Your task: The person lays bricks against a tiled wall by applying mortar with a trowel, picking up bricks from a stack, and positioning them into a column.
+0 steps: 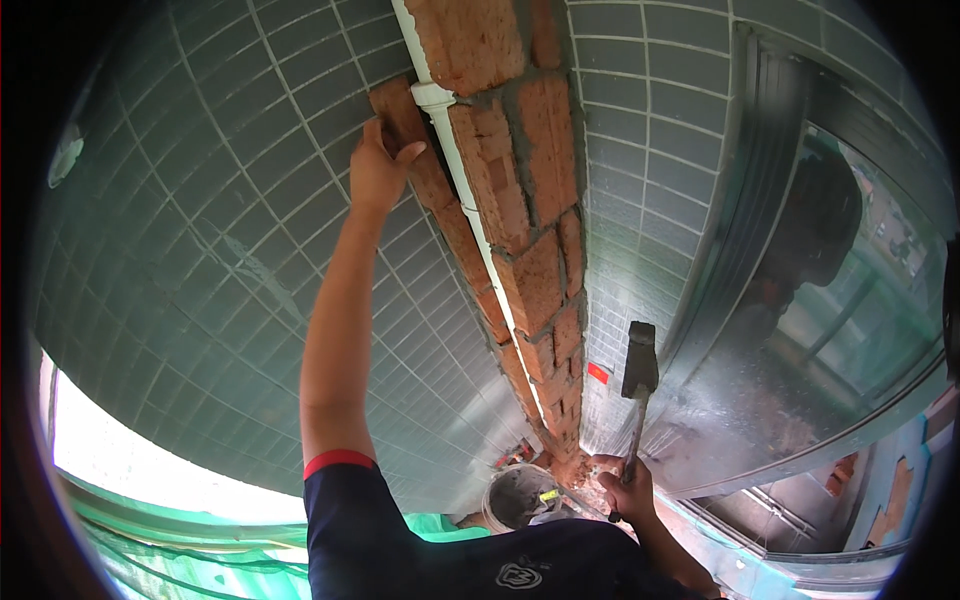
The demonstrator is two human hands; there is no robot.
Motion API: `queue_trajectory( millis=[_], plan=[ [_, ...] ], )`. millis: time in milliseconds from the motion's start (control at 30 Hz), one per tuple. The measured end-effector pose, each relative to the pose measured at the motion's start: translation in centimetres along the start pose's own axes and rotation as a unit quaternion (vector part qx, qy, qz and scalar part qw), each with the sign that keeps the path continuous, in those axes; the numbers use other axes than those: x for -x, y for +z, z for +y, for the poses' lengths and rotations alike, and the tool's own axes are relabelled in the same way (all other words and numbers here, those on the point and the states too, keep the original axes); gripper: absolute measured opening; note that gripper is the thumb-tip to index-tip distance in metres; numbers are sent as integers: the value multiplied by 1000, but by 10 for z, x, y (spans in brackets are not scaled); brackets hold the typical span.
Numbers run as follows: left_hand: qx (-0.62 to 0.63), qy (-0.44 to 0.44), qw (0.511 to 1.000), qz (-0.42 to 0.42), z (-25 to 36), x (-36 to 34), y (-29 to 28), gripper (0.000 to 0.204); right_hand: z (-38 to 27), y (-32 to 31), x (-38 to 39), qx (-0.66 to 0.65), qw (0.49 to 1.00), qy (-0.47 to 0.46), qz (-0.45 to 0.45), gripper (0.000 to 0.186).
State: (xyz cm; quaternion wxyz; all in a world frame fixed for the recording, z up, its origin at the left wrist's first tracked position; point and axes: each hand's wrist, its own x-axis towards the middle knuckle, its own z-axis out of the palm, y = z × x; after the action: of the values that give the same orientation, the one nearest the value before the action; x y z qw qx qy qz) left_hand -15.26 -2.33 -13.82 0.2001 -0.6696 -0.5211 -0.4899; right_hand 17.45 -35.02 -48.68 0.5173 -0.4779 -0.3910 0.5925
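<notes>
My left hand [380, 172] is raised high, its fingers and thumb against the top brick [402, 112] of a narrow brick strip left of the white pipe [452, 150]. That brick leans slightly off the line of the strip below it. Low on the right, my right hand [629, 490] is wrapped round the handle of a hammer [640, 360], its dark, blocky head pointing up. Between the hands, on the pipe's right side, rises a column of red bricks [535, 275] with grey mortar joints.
Grey tiled walls [250, 190] flank the column. A framed glass window [800, 300] stands to the right. At the column's foot sits a bucket [490, 515] with grey mortar in it. A small red tag [598, 373] is on the right wall; green netting [200, 555] hangs lower left.
</notes>
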Motion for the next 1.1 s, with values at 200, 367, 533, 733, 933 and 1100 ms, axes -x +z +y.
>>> queue_trajectory(
  millis=[200,367,533,733,933,1100],
  plan=[
    [33,-45,997,-46,19,-7,-15,69,9,-9,6,98,994,-41,4,26],
    [21,-40,992,-118,22,-28,-32,77,-13,-5,18,107,994,9,35,23],
    [73,-49,988,-130,15,-33,-23,82,-2,-10,19,102,991,-11,90,26],
    [129,-43,982,-133,12,-30,-15,80,0,-9,15,102,991,-37,81,23],
    [154,-67,974,-150,21,-25,-24,79,-13,4,13,77,995,10,59,33],
    [166,-57,974,-141,14,-25,-21,79,-14,11,10,50,998,27,41,31]
  ],
)
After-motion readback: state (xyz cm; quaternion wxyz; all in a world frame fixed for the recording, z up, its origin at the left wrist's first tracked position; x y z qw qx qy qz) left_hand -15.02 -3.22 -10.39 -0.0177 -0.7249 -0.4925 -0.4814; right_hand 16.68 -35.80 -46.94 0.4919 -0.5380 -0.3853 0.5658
